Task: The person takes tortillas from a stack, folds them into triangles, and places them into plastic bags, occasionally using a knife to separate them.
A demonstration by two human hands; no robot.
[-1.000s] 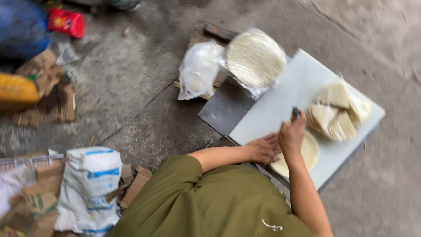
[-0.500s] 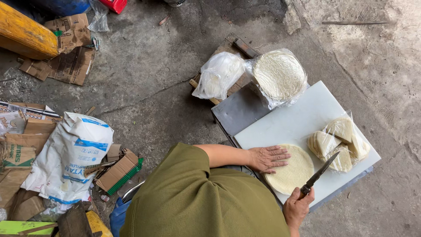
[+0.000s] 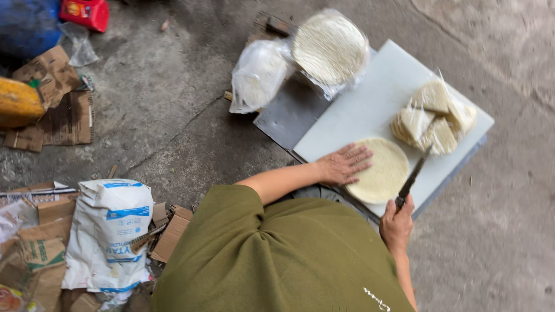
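- Left hand [image 3: 345,163] spread flat, fingers splayed wide, pressing down on the left edge of the round pale wrapper stack [image 3: 378,169]. Not gripping anything, just palm down on top.
- Right hand [image 3: 396,222] closed tight round the dark handle of a knife [image 3: 411,178], down at the near edge of the board.
- Knife blade angling up and away from that hand, crossing the right rim of the round stack, tip ending just beside the cut pieces. Hard to tell whether the edge is actually touching the stack or hovering over it.
- Round stack sitting on the near part of the white cutting board [image 3: 370,98], right between the 2 hands.
- Cut wedge pieces [image 3: 432,117] piled at the far right corner of the board, partly on or under clear plastic. Looks like a few little fanned stacks, exact count unclear.
- Board resting tilted across a grey metal sheet [image 3: 284,118] on the concrete floor [image 3: 167,98].
- Beyond the board's far left corner: 1 more full round stack in clear wrap [image 3: 329,47], and a crumpled white plastic bag [image 3: 256,75] just beside it.
- Olive green shirt [image 3: 272,254] filling the bottom middle of the view.
- Off to the left, well apart from the board: white sack with blue print [image 3: 110,231], torn cardboard scraps [image 3: 55,110], something yellow [image 3: 17,103], a red container [image 3: 85,11] at the top edge.
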